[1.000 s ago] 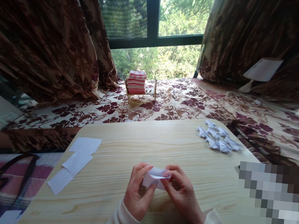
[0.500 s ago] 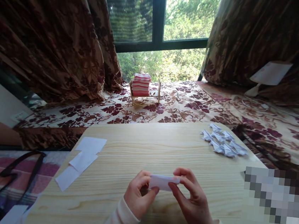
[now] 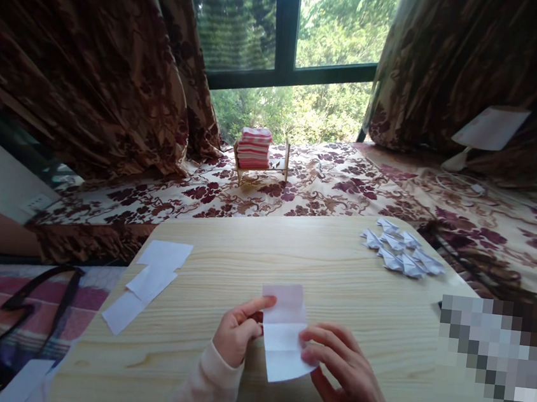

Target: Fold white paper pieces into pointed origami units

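Wood-grain tabletop (image 3: 234, 255): left hand (image 3: 236, 335) pinching creased paper (image 3: 281, 338) by left edge; right hand (image 3: 349, 374) pinching right edge.

Table (image 3: 225, 247): pale wood-grain top, lower centre of my view.
Paper sheets (image 3: 152, 281): three, overlapping, along my left.
Folded papers (image 3: 402, 250): clustered, far right corner.

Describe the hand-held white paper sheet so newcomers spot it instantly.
Find the pale wood-grain table, then its near middle. There the bare left hand grips the white rectangular paper sheet, and the right hand touches it. Unlike loose white sheets at left and folded white paper shapes at far right, it is held and creased across.
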A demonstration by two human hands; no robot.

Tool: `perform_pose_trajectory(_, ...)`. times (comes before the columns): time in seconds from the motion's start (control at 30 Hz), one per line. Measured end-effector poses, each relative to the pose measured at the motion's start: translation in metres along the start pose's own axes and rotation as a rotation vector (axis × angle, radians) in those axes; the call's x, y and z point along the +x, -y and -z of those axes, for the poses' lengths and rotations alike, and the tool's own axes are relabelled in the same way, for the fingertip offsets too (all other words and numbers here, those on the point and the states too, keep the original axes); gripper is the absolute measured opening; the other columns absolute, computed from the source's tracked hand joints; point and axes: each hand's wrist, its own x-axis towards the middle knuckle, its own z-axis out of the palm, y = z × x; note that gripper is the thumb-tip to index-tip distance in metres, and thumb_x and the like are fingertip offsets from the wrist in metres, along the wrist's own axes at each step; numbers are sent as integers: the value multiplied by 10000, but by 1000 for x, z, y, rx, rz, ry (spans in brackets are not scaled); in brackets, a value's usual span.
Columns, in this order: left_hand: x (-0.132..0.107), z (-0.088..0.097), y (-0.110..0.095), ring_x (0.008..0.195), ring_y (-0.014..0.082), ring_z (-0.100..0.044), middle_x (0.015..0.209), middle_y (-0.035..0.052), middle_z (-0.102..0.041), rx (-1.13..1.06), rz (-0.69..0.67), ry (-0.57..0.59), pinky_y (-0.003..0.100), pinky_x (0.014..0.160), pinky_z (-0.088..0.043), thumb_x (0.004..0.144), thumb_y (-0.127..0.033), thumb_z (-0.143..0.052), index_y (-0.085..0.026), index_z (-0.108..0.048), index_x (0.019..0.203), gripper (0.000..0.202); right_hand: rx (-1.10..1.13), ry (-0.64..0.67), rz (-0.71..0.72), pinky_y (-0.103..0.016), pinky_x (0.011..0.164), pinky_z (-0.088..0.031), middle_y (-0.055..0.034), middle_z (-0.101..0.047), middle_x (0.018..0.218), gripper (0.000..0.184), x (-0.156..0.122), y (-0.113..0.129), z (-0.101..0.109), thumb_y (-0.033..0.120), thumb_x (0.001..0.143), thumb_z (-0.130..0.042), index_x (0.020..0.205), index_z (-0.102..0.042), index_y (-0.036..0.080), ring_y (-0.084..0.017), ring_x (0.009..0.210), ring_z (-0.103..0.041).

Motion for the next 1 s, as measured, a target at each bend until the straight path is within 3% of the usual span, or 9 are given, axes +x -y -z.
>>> perform_pose_trajectory(0.07,0,-1,0,708,187,-626,815,90,-698,67,-16,-28,307,645,-496,608,-161,-433,-102,-646,1047,492,-39,18,11,-356,822,-446,-44,-632,1033,258,-3,-2,-1,32,774,-523,937,-522,232,-205,983,-544)
perform_pose_trajectory(0.2,-2,-7,-7,888,207,-594,989,97,-652,265,-112,-100,298,728,-486,708,-218,-511,-136,-685,944,305,-76,79,8,-344,790,-445,-33,-648,1002,223,-7,-3,-5,49,796,-502,912,-521,239,-198,944,-558)
perform_pose_trajectory(0.33,-6,-13,-10,879,211,-580,982,100,-617,456,-221,-80,321,755,-479,700,-168,-530,-148,-673,962,299,-57,167,16,-333,765,-451,-31,-652,964,200,-10,5,-4,60,808,-479,891,-532,234,-183,890,-572)
perform_pose_trajectory(0.43,-7,-14,-9,908,218,-571,963,98,-617,560,-288,-34,354,817,-463,693,-104,-497,-156,-663,973,330,-54,209,-5,-352,766,-464,-59,-641,981,151,-5,10,5,188,792,-569,934,-552,236,-210,899,-574)
perform_pose_trajectory(0.57,-5,-13,-11,887,206,-575,936,87,-640,649,-385,77,339,801,-471,689,-62,-455,-170,-662,953,352,-103,42,-151,-391,816,-453,-111,-588,1096,344,18,4,17,254,788,-596,1124,-526,231,-248,998,-538)
perform_pose_trajectory(0.63,-3,-12,-11,863,204,-574,907,78,-653,684,-442,136,339,792,-469,680,-58,-447,-175,-667,925,350,-85,118,-232,-375,799,-455,-99,-609,1043,282,30,-5,15,241,770,-604,1051,-583,220,-242,951,-555)
perform_pose_trajectory(0.7,-2,-10,-11,845,210,-566,887,79,-654,722,-489,168,352,779,-463,676,-59,-441,-176,-670,909,347,-38,229,-357,-317,681,-465,-46,-649,833,150,38,-14,9,204,742,-597,886,-637,222,-204,780,-593)
perform_pose_trajectory(0.8,-4,-5,-10,866,232,-537,967,111,-615,798,-521,132,393,779,-448,681,-72,-446,-164,-659,940,348,-22,249,-441,-259,530,-428,4,-614,620,115,40,-23,-3,168,770,-529,812,-630,204,-151,561,-567)
perform_pose_trajectory(1.0,-32,0,-11,1011,257,-503,1069,117,-592,1145,-659,-30,436,862,-411,766,-106,-407,-185,-625,970,309,38,218,-489,-253,530,-439,9,-618,619,202,30,-17,-11,194,796,-509,972,-608,182,-142,548,-570)
